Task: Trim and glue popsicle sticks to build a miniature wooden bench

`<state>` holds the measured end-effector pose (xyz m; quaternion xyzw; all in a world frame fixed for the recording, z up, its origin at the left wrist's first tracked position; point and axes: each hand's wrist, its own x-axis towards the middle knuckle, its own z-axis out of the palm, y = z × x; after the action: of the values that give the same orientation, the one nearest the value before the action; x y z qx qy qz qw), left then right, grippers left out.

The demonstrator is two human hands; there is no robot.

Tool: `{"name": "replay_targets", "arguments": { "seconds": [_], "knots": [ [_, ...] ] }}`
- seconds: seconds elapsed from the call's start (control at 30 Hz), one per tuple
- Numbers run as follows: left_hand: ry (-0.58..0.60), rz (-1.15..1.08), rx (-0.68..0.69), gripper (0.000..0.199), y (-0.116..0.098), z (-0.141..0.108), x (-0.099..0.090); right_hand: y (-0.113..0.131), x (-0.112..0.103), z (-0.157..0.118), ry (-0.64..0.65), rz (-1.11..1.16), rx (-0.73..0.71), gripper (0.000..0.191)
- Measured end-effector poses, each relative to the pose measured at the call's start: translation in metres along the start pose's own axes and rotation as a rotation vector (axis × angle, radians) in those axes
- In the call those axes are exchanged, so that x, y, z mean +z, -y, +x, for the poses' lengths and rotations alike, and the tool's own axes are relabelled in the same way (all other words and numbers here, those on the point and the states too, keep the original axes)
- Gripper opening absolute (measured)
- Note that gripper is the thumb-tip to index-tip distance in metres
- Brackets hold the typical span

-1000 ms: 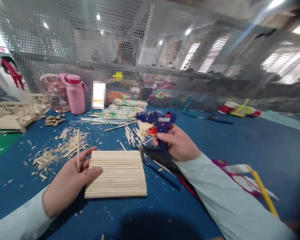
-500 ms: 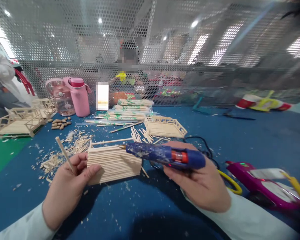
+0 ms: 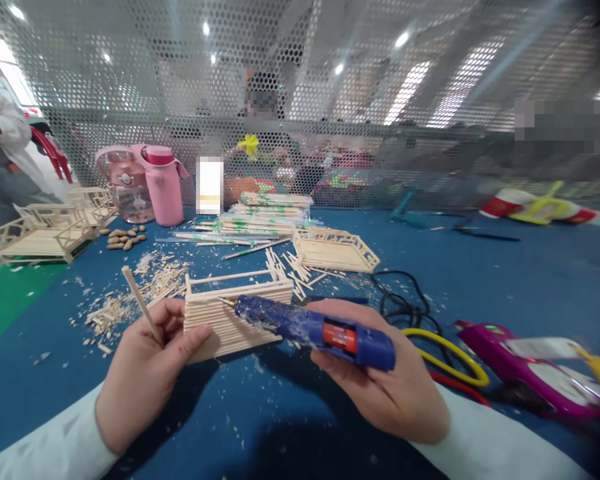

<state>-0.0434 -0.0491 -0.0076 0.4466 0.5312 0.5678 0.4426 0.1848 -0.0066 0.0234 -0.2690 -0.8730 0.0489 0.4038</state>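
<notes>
Between thumb and fingers, my left hand (image 3: 147,373) grips the left end of a small panel of stacked wooden sticks (image 3: 235,327). A single loose stick (image 3: 141,301) also stands up, tilted, from the same hand. My right hand (image 3: 395,387) is wrapped round a blue glue gun (image 3: 315,330) with a red part in its body. The gun's metal tip points left, in front of the panel's upper part. A frame of thin sticks rises along the panel's top edge.
Wood scraps (image 3: 130,300), peanuts (image 3: 125,239) and stick models (image 3: 45,237) lie left. Behind are a pink bottle (image 3: 164,190), bagged sticks (image 3: 265,217) and a wooden tray-like piece (image 3: 335,253). Black cable (image 3: 405,303), yellow cable (image 3: 455,367) and a magenta device (image 3: 520,367) lie right.
The glue gun has moved left and slightly down along the panel, its tip now nearer my left hand. The panel and its top frame show at a slightly different tilt.
</notes>
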Motion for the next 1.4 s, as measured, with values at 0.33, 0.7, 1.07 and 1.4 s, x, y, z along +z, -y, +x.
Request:
{"name": "replay_targets", "arguments": {
  "seconds": [0.33, 0.7, 1.07, 1.4],
  "knots": [
    [0.008, -0.002, 0.035, 0.014, 0.001, -0.001, 0.0, -0.004, 0.004, -0.004, -0.028, -0.07, -0.016, 0.025],
    [-0.035, -0.026, -0.029, 0.022, -0.003, -0.002, -0.001, -0.008, -0.001, -0.001, -0.035, -0.022, -0.077, 0.025],
    [-0.066, -0.076, -0.056, 0.027, -0.008, 0.0, -0.001, -0.007, -0.003, -0.003, -0.041, -0.1, -0.01, 0.025],
    [-0.128, -0.169, -0.141, 0.035, -0.012, 0.0, 0.001, -0.007, -0.006, -0.001, -0.065, -0.096, -0.002, 0.024]
  ]
}}
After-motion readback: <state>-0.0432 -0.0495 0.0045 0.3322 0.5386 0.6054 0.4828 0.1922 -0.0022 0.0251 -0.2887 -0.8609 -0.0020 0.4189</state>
